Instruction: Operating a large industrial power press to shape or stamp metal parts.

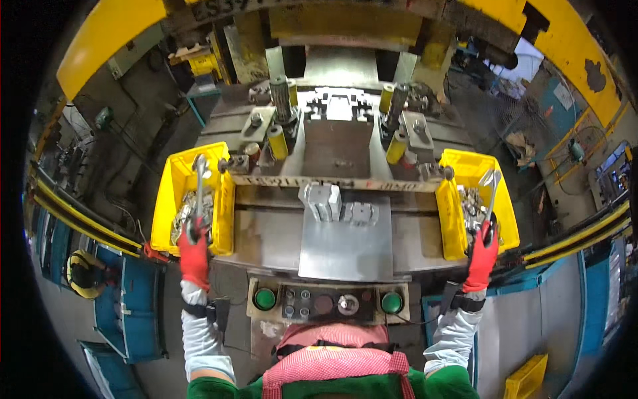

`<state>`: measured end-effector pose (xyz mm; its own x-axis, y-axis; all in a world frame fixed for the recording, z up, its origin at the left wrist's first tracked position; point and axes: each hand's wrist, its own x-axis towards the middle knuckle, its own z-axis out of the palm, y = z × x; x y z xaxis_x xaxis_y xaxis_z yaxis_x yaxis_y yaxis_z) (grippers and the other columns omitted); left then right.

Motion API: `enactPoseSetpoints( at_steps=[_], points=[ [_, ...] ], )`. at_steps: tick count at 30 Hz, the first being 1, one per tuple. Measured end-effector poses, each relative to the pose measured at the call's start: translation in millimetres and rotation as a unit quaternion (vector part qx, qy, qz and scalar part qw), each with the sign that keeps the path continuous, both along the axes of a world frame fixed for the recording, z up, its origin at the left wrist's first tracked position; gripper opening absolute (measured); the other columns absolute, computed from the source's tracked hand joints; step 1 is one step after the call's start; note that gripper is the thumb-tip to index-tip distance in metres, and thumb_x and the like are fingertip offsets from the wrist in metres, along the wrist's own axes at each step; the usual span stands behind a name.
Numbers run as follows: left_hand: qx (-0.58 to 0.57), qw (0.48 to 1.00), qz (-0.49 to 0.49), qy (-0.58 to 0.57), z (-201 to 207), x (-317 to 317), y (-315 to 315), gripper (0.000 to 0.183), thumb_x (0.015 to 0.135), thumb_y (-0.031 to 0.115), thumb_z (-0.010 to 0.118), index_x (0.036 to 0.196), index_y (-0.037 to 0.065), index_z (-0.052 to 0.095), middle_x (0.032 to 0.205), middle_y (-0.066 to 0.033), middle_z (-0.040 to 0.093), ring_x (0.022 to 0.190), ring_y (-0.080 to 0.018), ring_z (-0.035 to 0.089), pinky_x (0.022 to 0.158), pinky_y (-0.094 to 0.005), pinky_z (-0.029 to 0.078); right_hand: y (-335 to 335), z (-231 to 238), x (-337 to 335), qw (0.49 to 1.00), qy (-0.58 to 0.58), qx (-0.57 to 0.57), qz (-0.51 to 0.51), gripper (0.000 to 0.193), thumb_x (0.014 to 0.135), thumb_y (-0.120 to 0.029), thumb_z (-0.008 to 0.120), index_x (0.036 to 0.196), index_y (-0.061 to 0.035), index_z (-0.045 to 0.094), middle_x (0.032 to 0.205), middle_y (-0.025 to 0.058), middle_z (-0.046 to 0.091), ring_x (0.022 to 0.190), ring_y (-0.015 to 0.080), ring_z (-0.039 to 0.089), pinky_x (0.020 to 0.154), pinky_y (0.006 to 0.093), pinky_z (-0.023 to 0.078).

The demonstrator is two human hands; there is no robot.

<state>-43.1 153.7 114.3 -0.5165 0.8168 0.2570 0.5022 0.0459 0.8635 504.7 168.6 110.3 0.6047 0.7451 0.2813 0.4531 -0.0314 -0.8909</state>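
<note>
My left hand (194,256), in a red glove, is closed around a long, slim metal tool (199,189) with a rounded shiny end. It reaches over a yellow bin (159,206) holding small metal pieces (189,214). On the other side, my red-gloved right hand (482,261) grips a similar long metal tool (493,193) with a wider, flat shiny end. That one is above a second yellow bin (506,216), also with small metal pieces (470,207). Whether either tool's end holds a piece, I cannot tell. Stacked metal parts (321,203) stand between the bins, beside a lower stack (361,214).
The stacks sit on a metal plate (345,256) before a press die (339,149) with upright guide posts (280,100). Closest to me is a control panel (329,302) with green buttons (264,298) at both ends. Another person (85,274) is at far left.
</note>
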Motion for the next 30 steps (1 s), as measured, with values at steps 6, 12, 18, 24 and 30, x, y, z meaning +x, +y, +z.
enactPoseSetpoints(
  at_steps=[6,12,18,24,30],
  points=[
    [-0.112,0.99,0.053,0.073,-50,-39,-59,0.027,0.077,0.007,0.056,0.103,0.001,0.051,0.092,-0.0075,0.058,0.084,-0.015,0.055,0.075,-0.028,0.042,-49,-36,-41,0.986,-0.04,-0.162,0.012,0.047,0.077,-0.024,0.057,0.114,0.003,0.045,0.097,0.0215,0.055,0.09,0.0314,0.053,0.081,0.0351,0.039],
    [-0.03,0.968,0.022,-0.25,-65,7,-60,0.036,0.077,0.011,0.057,0.111,0.005,0.045,0.087,-0.0009,0.055,0.067,-0.0081,0.053,0.048,-0.0204,0.044,-27,-94,-124,0.925,0.127,-0.188,0.304,0.052,0.076,-0.016,0.059,0.122,-0.0043,0.039,0.102,0.006,0.057,0.091,0.0105,0.051,0.079,0.025,0.039],
    [0.057,0.939,-0.006,-0.339,-61,28,-83,0.038,0.077,0.008,0.055,0.113,0.006,0.045,0.081,0.0006,0.053,0.057,-0.0067,0.05,0.04,-0.0185,0.039,-4,-48,-129,0.896,0.311,-0.135,0.288,0.047,0.081,-0.016,0.055,0.124,-0.007,0.037,0.085,-0.0012,0.052,0.062,0.0032,0.046,0.053,0.0191,0.042],
    [0.023,0.949,0.024,-0.313,-114,11,-103,0.04,0.075,0.007,0.056,0.113,0.004,0.046,0.088,-0.0038,0.053,0.073,-0.0126,0.053,0.061,-0.0233,0.043,143,22,-169,0.915,0.162,0.03,0.368,0.041,0.082,-0.017,0.052,0.117,0.0011,0.04,0.102,0.0062,0.055,0.091,0.0105,0.05,0.081,0.0242,0.037],
    [0.034,0.936,0.056,-0.346,-117,19,-122,0.041,0.074,0.004,0.058,0.113,0.002,0.045,0.094,-0.0058,0.055,0.082,-0.0133,0.052,0.071,-0.0235,0.042,220,15,-204,0.937,0.034,-0.024,0.346,0.039,0.077,-0.023,0.057,0.109,-0.0016,0.049,0.088,0.0042,0.06,0.077,0.0134,0.055,0.069,0.0259,0.041]
  ],
)
